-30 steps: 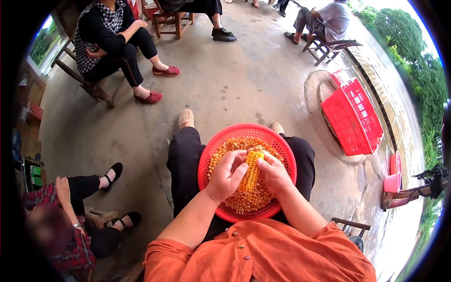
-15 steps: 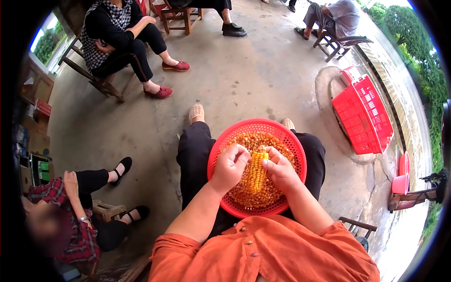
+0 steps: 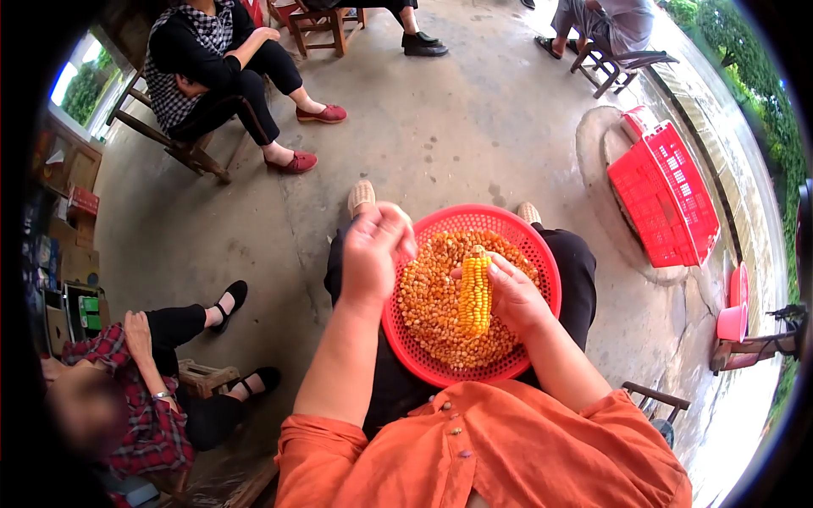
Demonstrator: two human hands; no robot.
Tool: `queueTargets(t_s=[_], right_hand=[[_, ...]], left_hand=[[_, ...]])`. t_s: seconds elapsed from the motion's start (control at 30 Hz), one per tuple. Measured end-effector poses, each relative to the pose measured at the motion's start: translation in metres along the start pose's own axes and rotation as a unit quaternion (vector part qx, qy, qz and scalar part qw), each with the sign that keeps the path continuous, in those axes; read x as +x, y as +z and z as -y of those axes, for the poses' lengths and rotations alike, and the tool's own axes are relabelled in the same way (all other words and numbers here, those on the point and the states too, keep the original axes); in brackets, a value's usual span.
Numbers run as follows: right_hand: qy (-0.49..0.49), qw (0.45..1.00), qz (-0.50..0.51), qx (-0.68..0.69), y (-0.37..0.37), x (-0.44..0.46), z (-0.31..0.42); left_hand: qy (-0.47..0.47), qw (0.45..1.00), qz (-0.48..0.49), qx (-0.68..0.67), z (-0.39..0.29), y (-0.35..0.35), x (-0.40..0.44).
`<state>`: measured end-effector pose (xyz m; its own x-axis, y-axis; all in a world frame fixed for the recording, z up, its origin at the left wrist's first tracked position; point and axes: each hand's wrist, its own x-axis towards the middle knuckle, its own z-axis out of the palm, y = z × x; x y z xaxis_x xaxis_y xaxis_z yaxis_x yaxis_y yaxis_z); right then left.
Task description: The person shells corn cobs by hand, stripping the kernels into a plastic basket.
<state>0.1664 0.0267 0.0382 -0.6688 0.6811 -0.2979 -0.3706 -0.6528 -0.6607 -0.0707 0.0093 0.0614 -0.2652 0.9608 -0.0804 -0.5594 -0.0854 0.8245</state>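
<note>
My right hand (image 3: 514, 296) is closed around a yellow corn cob (image 3: 476, 296), holding it upright over a red perforated basket (image 3: 555, 288). Most of the cob's visible side is covered with kernels, and its pale tip points away from me. Loose orange-brown corn kernels (image 3: 440, 330) cover the basket's bottom. Away from the cob, above the basket's left rim, is my left hand (image 3: 377, 250). Its fingers are curled and slightly blurred; whatever they hold, if anything, is hidden. The basket rests on my lap between my knees.
Red plastic crates (image 3: 669, 199) stand on the concrete floor at the right, with a pink tub (image 3: 732, 323) nearer me. Seated people are around: one in a checked vest (image 3: 174, 72), one in a plaid shirt (image 3: 152, 423), others at the back. Boxes (image 3: 80, 254) line the left side.
My left hand has left the cob and moved left and away from me, over the basket's rim. My right hand still holds the cob. The whole view has shifted slightly.
</note>
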Motion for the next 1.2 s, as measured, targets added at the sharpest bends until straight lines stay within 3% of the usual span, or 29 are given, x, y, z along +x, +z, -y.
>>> queueTargets(t_s=[0.03, 0.1, 0.13, 0.17, 0.23, 0.3, 0.33, 0.37, 0.43, 0.47, 0.63, 0.7, 0.83, 0.9, 0.97, 1.03, 1.2], right_hand=[[0.000, 1.000, -0.001, 0.002, -0.001, 0.001, -0.001], [-0.006, 1.000, -0.005, 0.001, -0.004, 0.002, -0.001], [-0.007, 1.000, -0.010, -0.011, -0.003, 0.001, 0.000], [-0.008, 1.000, -0.011, -0.009, -0.002, 0.001, 0.001], [-0.023, 1.000, -0.016, 0.003, -0.001, 0.002, 0.002], [-0.023, 0.999, -0.021, 0.016, -0.004, 0.002, 0.003], [-0.026, 0.999, -0.024, 0.022, -0.003, 0.002, 0.004], [-0.028, 0.999, -0.025, 0.028, -0.002, 0.002, 0.005], [-0.034, 0.999, -0.025, 0.028, -0.002, 0.004, 0.004], [-0.036, 0.998, -0.028, 0.034, 0.001, 0.003, 0.006], [-0.056, 0.994, -0.076, 0.051, 0.000, 0.005, 0.003], [-0.056, 0.995, -0.060, 0.050, -0.002, 0.004, 0.003], [-0.068, 0.995, -0.070, -0.020, -0.006, 0.007, -0.005], [-0.051, 0.995, -0.080, 0.022, -0.003, 0.006, -0.004], [-0.042, 0.996, -0.071, 0.026, 0.000, 0.005, 0.001], [-0.032, 0.998, -0.054, 0.021, -0.001, 0.004, 0.005], [-0.036, 0.996, -0.078, 0.028, -0.007, 0.010, 0.002]], left_hand=[[0.001, 0.999, 0.024, -0.044, -0.009, -0.009, 0.015], [0.046, 0.990, -0.012, 0.131, -0.029, -0.003, 0.035], [0.044, 0.990, -0.011, 0.133, -0.028, -0.005, 0.040], [0.155, 0.903, -0.063, 0.395, -0.024, -0.008, 0.044], [0.251, 0.734, -0.105, 0.622, -0.019, -0.011, 0.048], [0.198, 0.836, 0.068, 0.508, -0.009, -0.014, 0.040], [0.123, 0.898, 0.091, 0.412, -0.009, -0.001, 0.027], [0.092, 0.919, 0.112, 0.367, 0.002, 0.001, 0.020], [0.051, 0.926, 0.135, 0.348, 0.011, 0.008, 0.006], [0.093, 0.907, 0.129, 0.390, 0.020, 0.005, 0.006], [0.097, 0.893, 0.160, 0.408, 0.021, 0.021, -0.004], [0.112, 0.853, 0.175, 0.479, 0.020, 0.030, -0.007], [0.168, 0.824, 0.163, 0.515, 0.046, 0.027, -0.002], [0.154, 0.847, 0.153, 0.484, 0.050, 0.022, -0.003], [0.145, 0.904, 0.107, 0.388, 0.045, 0.016, -0.003], [0.090, 0.937, 0.072, 0.329, 0.044, 0.005, -0.002], [0.017, 0.958, 0.117, 0.260, 0.052, 0.010, -0.012]])
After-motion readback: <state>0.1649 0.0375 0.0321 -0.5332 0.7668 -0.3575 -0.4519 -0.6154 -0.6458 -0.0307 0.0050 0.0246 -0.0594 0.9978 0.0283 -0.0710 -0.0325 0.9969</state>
